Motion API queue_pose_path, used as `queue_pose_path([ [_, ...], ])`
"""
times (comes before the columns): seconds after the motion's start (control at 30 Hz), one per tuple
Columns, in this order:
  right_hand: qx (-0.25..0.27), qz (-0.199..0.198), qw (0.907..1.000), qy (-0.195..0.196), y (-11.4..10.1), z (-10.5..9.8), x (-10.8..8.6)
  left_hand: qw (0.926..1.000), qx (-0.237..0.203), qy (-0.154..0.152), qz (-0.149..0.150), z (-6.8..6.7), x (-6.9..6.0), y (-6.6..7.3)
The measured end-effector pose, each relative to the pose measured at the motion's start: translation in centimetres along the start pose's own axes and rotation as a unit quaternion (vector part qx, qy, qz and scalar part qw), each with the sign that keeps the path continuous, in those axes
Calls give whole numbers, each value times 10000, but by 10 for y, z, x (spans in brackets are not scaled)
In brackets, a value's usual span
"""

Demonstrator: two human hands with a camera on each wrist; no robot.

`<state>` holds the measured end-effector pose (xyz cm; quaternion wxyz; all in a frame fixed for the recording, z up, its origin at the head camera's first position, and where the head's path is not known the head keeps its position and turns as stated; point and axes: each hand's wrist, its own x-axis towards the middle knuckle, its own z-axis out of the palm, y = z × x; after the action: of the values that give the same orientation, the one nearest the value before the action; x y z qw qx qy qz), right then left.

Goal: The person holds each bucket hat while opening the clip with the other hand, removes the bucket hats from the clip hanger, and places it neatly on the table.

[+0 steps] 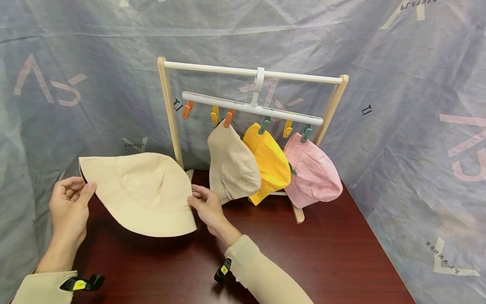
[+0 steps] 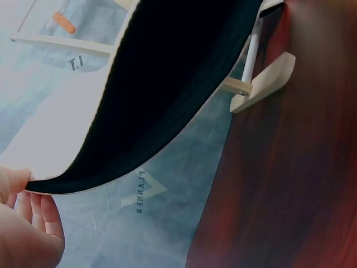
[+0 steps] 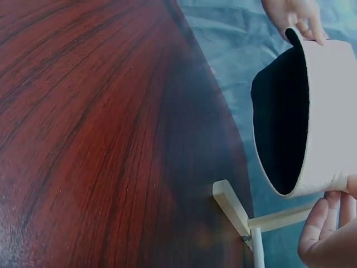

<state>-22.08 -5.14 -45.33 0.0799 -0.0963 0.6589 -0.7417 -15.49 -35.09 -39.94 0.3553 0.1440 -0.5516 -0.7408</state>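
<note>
A cream bucket hat [image 1: 140, 192] with a dark lining is held up over the table between both hands. The left hand [image 1: 71, 207] pinches its brim at the left corner, thumb on the outer side. On the opposite side the right hand [image 1: 208, 209] grips the hat by its edge near the crown. In the left wrist view the hat's black inside [image 2: 167, 84] faces the camera. Right of the hands, a beige bucket hat [image 1: 233, 162], a yellow hat [image 1: 267, 160] and a pink hat [image 1: 313, 169] hang from clips.
A wooden rack [image 1: 168, 114] with a white top rod carries a white clip hanger [image 1: 250, 107]. At its left end, an orange clip [image 1: 187, 110] and a yellow clip [image 1: 214, 115] hold nothing visible. Grey cloth [image 1: 95, 105] surrounds the dark red table [image 1: 303, 257].
</note>
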Motion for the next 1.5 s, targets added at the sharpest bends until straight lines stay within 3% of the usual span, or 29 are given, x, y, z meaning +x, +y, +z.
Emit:
queue_pose_path([
  [0.27,-51,11,10000,-50,1,5,0,9975,595,23,-367,-19,0,-3],
  [0.47,-104,80,9999,-104,1,9,0,9960,689,-261,-514,-35,1,-9],
  [0.67,-214,88,9996,-138,5,15,3,9906,1066,-468,-720,-50,2,-14],
  [0.9,-336,335,9988,-116,3,27,4,9882,1071,-645,-884,-67,6,-21],
  [1.13,-460,496,9977,-69,7,36,3,9828,1361,-617,-1085,-78,12,-29],
  [1.5,-769,740,9942,129,19,43,7,9716,1769,-864,-1313,-91,16,-38],
])
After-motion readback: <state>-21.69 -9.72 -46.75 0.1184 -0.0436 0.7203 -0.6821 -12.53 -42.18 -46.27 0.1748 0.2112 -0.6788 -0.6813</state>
